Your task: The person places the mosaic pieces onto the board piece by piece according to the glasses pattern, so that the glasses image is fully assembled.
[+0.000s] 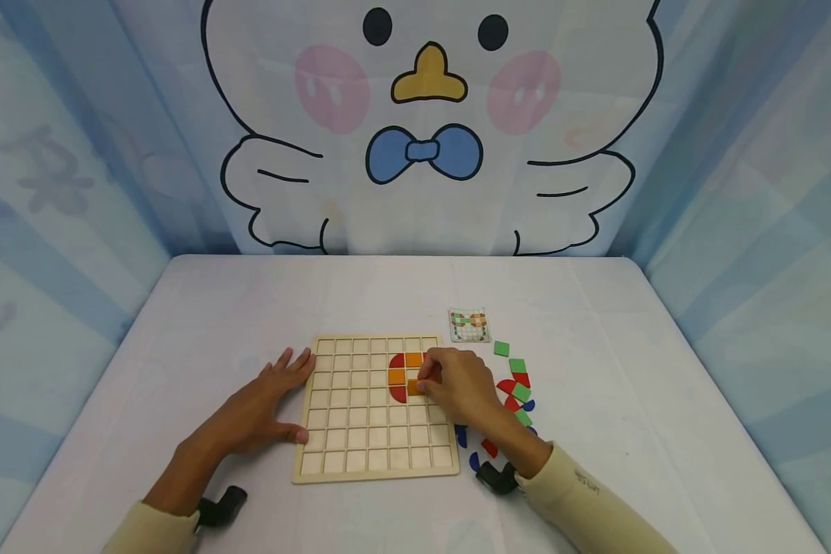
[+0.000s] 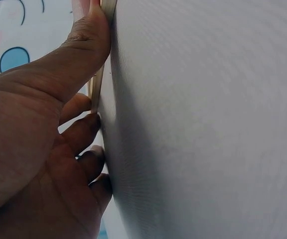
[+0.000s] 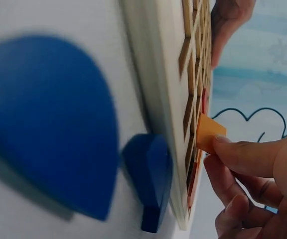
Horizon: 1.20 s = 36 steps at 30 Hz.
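Spread wide, the left hand (image 1: 266, 400) touches the nine-o'clock edge of a pale, square-gridded wooden board (image 1: 356, 427). Toward the board's two o'clock sit rounded red pieces (image 1: 398, 362) and flat orange squares (image 1: 396, 377); there the right hand (image 1: 465, 385) pinches a smooth orange tile (image 3: 207, 132). Beyond, at two o'clock, lies a patterned card (image 1: 469, 326); around three, green squares (image 1: 517, 366) and curved blue pieces (image 3: 49, 119) scatter. Fine weave shows on the white tabletop (image 1: 665, 385); a cartoon-printed curtain (image 1: 415, 208) hangs at twelve.
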Tool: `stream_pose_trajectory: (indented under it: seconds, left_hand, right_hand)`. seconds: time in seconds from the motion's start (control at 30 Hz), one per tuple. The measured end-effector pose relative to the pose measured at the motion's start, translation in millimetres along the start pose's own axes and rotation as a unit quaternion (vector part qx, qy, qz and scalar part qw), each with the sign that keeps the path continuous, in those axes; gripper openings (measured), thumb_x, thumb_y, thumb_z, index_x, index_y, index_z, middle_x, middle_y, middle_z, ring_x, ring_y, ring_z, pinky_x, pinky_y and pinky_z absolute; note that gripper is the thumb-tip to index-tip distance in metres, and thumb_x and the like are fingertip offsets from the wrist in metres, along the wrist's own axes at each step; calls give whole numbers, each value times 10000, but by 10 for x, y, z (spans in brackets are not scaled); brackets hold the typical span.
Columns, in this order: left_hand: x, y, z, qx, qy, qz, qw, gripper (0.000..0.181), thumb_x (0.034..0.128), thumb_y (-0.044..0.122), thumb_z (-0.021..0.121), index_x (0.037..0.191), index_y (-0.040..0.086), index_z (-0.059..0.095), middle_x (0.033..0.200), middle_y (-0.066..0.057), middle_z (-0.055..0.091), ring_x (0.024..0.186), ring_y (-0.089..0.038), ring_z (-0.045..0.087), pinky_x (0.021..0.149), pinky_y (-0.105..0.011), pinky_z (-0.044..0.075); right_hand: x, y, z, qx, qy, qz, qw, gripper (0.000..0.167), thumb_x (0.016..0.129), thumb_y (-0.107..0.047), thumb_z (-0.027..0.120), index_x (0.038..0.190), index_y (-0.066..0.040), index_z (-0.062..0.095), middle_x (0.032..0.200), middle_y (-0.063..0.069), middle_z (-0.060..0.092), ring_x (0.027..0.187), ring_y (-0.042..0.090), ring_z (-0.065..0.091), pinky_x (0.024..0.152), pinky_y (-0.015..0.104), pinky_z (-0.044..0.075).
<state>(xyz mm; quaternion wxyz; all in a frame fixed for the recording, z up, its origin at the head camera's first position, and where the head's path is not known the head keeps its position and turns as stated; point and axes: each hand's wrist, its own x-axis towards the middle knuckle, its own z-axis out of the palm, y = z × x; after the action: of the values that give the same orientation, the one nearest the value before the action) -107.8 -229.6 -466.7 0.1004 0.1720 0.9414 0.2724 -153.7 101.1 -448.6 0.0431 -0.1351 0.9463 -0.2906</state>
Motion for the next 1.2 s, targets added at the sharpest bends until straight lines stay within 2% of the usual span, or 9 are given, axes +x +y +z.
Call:
stream_pose_trajectory:
  seconds: [0.23, 0.43, 0.57, 0.77, 0.97, 1.2]
  left_hand:
    - [-2, -6, 4, 55, -8, 24, 10000, 1199, 728, 418, 936, 1681, 85, 288, 1768, -142, 226, 1647, -453, 143, 1311, -670, 170]
    - [-4, -7, 7, 56, -2, 37, 10000, 1199, 727, 420, 935, 1680, 82, 290, 1767, -144, 227, 1646, -456, 145, 1310, -673, 173]
    - [0, -8, 12, 90, 17, 68, 9999, 1197, 729, 431, 932, 1678, 77, 294, 1765, -150, 231, 1642, -462, 152, 1306, -678, 176]
    - [3, -1, 10, 97, 33, 69, 9999, 1205, 723, 432, 934, 1678, 75, 292, 1765, -155, 228, 1641, -465, 152, 1306, -678, 175]
    - [0, 5, 0, 81, 28, 49, 10000, 1206, 723, 429, 934, 1680, 78, 289, 1767, -151, 226, 1644, -460, 147, 1308, -675, 174]
    - [4, 7, 2, 37, 20, 41, 10000, 1213, 721, 451, 932, 1680, 80, 289, 1765, -152, 226, 1643, -464, 144, 1307, -681, 167]
  right_hand:
    - [-2, 19, 25, -161, -285, -137, 9994, 203, 901, -179, 865, 800, -213, 692, 712, -85, 614, 656, 111, 564, 570, 266, 454]
    - [-10, 40, 6, -87, -326, -124, 9994, 180, 908, -204, 861, 828, -227, 702, 725, -99, 628, 678, 107, 577, 599, 274, 468]
    - [-30, 79, -61, 24, -190, 13, 9998, 147, 902, -217, 866, 872, -243, 725, 777, -116, 670, 732, 108, 596, 640, 290, 470]
    - [-76, 174, -206, -110, 17, 249, 9996, 104, 912, -179, 848, 939, -228, 761, 845, -96, 709, 781, 125, 592, 643, 286, 467]
    - [-133, 311, -344, -47, 1, 549, 9985, 98, 919, -154, 831, 978, -192, 762, 884, -46, 722, 712, 157, 564, 548, 285, 487]
    - [-227, 471, -434, -311, -151, 693, 9970, 160, 873, -175, 883, 993, -195, 779, 894, -43, 716, 790, 162, 586, 636, 291, 488]
